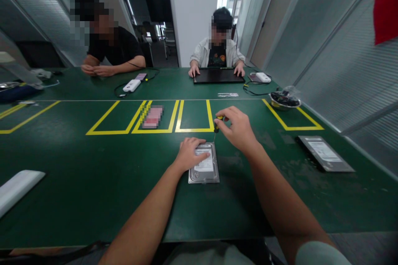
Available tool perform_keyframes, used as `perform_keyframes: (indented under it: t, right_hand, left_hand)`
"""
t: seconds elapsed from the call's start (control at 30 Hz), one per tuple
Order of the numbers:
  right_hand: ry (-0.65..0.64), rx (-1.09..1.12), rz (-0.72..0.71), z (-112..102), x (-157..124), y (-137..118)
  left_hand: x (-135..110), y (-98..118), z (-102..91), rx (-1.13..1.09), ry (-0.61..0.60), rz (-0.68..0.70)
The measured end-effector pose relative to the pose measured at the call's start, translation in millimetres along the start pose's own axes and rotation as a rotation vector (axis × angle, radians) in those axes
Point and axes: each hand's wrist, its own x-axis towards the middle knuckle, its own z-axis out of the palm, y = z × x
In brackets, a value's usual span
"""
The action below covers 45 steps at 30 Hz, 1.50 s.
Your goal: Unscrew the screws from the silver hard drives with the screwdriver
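Note:
A silver hard drive [209, 169] with a white label lies flat on the green table in front of me. My left hand [190, 153] holds it at its left and far side, thumb across the label and fingers along the far edge. Between the thumb and fingers of my right hand [238, 128] is a small screwdriver [217, 126] with a black and yellow handle. It stands nearly upright, its thin shaft pointing down to the drive's far right corner. Whether the tip sits in a screw is too small to tell.
Another hard drive [325, 153] lies to the right. Behind it stands a metal bowl [284, 105] of dark items. A pixelated pink object [153, 116] lies within yellow tape. One person holds a black panel [219, 75] across the table; another sits left. A white object [18, 188] lies at left.

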Motion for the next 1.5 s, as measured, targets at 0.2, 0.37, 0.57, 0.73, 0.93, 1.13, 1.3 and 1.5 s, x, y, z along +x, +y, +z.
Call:
perform_keyframes:
  t: [0.2,0.37,0.57,0.73,0.93,1.13,1.3,1.5]
  right_hand:
    - [0.011,-0.017,-0.010,1.8,-0.1,0.7]
    - [-0.004,-0.008,0.011,1.3,-0.2,-0.9]
    - [-0.003,-0.009,0.008,0.2,0.2,-1.6]
    - [0.008,-0.009,0.005,2.6,-0.2,-1.1]
    - [0.032,0.006,0.030,6.3,-1.6,-0.3]
    - [0.034,0.021,0.032,6.2,-1.9,-1.9]
    - [0.041,0.019,0.051,5.5,-2.1,-1.9]
    - [0.055,0.000,0.055,4.6,-2.6,1.7]
  left_hand:
    - [-0.4,-0.2,-0.7,-0.005,0.011,0.010]
    - [0.0,-0.8,-0.7,-0.005,0.005,0.010]
    - [-0.2,0.9,-2.0,-0.003,-0.006,0.003]
    - [1.1,-0.3,-2.4,-0.015,-0.010,0.005]
    - [4.5,-3.2,-1.2,-0.030,-0.014,-0.021]
    - [3.5,-4.0,-0.6,-0.037,0.008,-0.015]
    - [2.5,-4.7,0.0,-0.038,0.013,-0.007]
    - [4.1,-4.5,0.8,-0.034,-0.012,-0.010]
